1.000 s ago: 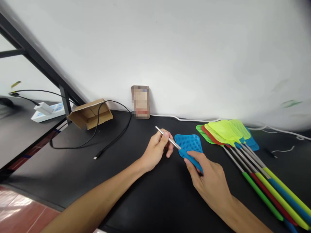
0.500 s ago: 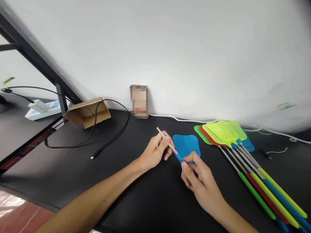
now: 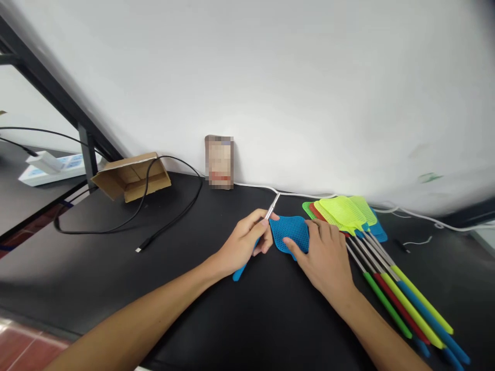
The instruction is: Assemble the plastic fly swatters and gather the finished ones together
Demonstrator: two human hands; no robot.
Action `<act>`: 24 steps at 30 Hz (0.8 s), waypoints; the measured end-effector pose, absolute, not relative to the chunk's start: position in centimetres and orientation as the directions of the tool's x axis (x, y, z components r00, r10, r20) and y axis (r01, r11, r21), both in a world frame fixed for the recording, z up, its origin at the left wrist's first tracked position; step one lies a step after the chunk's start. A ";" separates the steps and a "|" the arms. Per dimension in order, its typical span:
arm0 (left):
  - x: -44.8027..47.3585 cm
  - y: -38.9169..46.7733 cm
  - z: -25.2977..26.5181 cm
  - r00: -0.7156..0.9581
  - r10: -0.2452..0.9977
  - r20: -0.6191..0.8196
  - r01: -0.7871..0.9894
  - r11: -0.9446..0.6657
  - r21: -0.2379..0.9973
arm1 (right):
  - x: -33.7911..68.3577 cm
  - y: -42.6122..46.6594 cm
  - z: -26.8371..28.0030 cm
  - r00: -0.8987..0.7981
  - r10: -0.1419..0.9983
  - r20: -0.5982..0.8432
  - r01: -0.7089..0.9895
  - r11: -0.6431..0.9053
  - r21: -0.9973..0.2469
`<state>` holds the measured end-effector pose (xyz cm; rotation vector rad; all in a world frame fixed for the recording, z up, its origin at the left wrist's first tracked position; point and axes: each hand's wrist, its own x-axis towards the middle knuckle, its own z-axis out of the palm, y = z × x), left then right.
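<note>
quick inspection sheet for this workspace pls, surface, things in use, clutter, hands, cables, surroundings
Surface: smooth black tabletop; spills: nothing seen
Things in use: silver metal rod with a blue grip, silver tip bare; blue plastic mesh swatter head, not joined to it; fanned pile of mesh swatters with metal shafts and green, red, yellow and blue grips
Clutter: open brown cardboard box; upright brownish rectangular item by the wall, front pixelated
Hands: left hand closed around the rod; right hand over the swatter head, grip unclear
Cables: black cable with a silver-tipped plug, looped across the box; white cable along the wall's foot
Surroundings: white wall; black metal frame; white power strip; reddish floor tiles
</note>
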<state>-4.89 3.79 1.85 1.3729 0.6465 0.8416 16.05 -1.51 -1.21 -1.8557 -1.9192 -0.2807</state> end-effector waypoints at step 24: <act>-4.6 2.4 2.9 0.840 0.484 -0.244 0.157 0.213 0.964 | 15.1 -2.6 0.9 0.159 0.987 -0.024 -0.251 0.017 -0.968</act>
